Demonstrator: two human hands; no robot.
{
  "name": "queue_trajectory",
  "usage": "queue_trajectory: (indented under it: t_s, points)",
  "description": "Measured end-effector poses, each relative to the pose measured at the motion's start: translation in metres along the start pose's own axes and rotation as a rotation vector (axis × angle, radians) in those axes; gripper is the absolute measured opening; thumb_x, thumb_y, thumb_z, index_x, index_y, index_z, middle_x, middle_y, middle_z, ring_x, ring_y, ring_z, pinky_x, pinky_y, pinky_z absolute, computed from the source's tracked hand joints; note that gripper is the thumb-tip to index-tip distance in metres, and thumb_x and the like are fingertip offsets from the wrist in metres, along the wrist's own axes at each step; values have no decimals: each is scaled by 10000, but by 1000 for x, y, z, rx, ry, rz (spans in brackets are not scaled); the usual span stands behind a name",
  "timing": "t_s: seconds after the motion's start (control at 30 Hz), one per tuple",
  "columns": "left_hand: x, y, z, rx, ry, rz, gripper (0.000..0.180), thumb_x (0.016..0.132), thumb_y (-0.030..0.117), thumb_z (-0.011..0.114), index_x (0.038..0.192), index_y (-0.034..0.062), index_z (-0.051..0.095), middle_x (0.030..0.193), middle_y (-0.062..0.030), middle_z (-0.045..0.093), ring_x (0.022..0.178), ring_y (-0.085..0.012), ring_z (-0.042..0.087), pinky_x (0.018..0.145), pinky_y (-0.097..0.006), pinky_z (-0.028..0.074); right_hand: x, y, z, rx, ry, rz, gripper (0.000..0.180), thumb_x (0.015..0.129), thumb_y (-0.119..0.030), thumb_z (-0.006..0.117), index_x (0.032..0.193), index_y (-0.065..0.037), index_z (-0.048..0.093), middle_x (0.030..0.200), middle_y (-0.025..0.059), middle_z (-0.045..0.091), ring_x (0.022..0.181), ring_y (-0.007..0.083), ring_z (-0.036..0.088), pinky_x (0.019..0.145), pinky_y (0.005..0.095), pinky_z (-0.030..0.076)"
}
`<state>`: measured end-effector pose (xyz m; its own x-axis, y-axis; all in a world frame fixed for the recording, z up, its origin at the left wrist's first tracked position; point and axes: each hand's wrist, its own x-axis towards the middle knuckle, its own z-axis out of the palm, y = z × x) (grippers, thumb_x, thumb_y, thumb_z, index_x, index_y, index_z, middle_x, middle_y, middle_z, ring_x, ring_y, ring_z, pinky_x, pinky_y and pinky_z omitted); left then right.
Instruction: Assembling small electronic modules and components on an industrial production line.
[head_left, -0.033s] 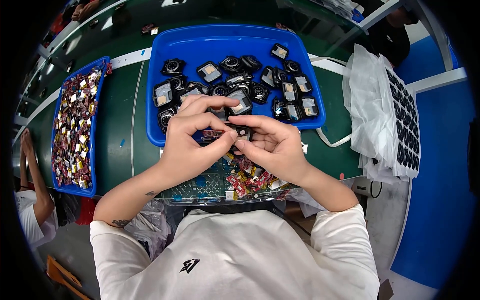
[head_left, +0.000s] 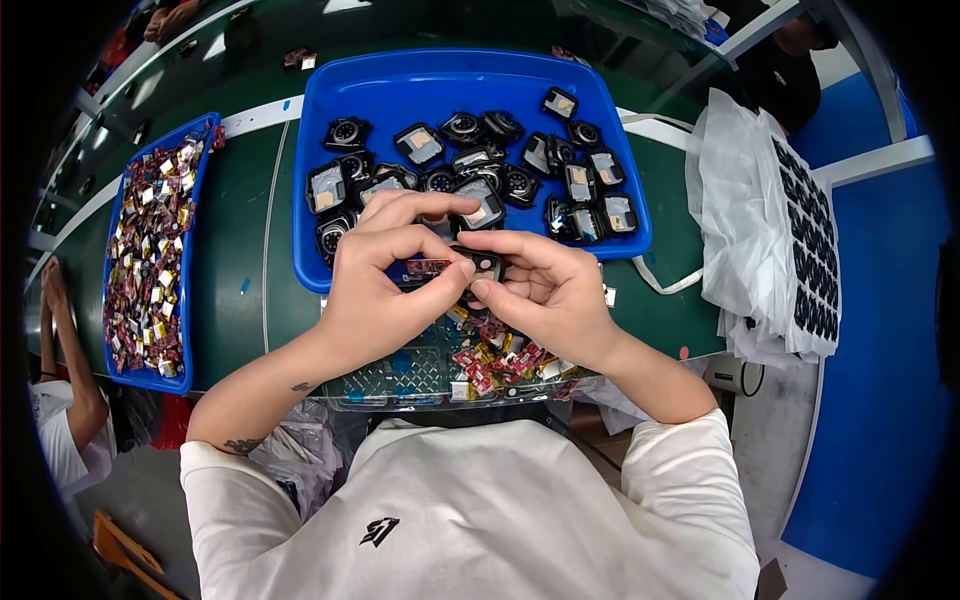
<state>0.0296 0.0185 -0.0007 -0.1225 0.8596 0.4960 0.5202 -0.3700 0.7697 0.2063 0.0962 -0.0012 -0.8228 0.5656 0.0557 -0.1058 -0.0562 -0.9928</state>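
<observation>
Both my hands meet just over the near edge of a blue tray, around a small black watch case [head_left: 488, 262]. My right hand [head_left: 555, 295] grips the case from the right, its thumb below and index finger above. My left hand [head_left: 385, 280] pinches with thumb and index finger at the case's left edge, the other fingers raised. A small red circuit board [head_left: 428, 267] shows in the gap between those two left fingers; whether they touch it is unclear. The fingers cover part of the case. Beneath the hands lies a pile of red circuit boards with small batteries [head_left: 500, 358].
The blue tray [head_left: 450, 72] holds several black watch cases [head_left: 420, 145]. A narrower blue tray [head_left: 185, 345] full of circuit boards stands left. Clear plastic trays [head_left: 385, 378] lie at the near edge. White sheets with black parts [head_left: 745, 200] hang right. A person's arms [head_left: 65, 320] are far left.
</observation>
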Motion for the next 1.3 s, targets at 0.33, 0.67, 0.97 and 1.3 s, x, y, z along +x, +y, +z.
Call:
queue_trajectory:
  t_s: [0.33, 0.67, 0.97, 1.3]
  points:
    - [-1, 0, 2, 9, -9, -61, 47, 674, 83, 701, 699, 49, 680, 1064, -86, 674, 981, -219, 564, 866, -348, 415, 2, 3, 0, -75, -5, -68, 329, 901, 31, 534, 1229, 60, 519, 1096, 131, 617, 966, 157, 623, 830, 274, 552]
    - [-5, 2, 6, 55, 38, 49, 192, 666, 71, 758, 855, 56, 728, 1057, -112, 678, 906, -223, 625, 788, -325, 495, 2, -1, -3, 28, 78, -76, 210, 920, -28, 532, 1112, 43, 578, 1098, 125, 628, 956, 142, 630, 770, 255, 568]
    - [-9, 8, 3, -75, 52, -76, 115, 695, 38, 750, 781, 24, 675, 818, -73, 653, 721, -138, 590, 626, -256, 471, 4, -5, -10, 36, 199, -162, 221, 886, 25, 566, 1104, 51, 579, 1046, 120, 633, 898, 115, 624, 713, 237, 577]
    - [-5, 6, 0, -150, -119, -133, 89, 736, 70, 725, 729, 25, 649, 675, -28, 604, 592, -107, 495, 535, -245, 383, 2, 3, -8, -67, 204, -269, 145, 816, 64, 610, 958, 36, 602, 989, 116, 664, 858, 97, 632, 690, 221, 526]
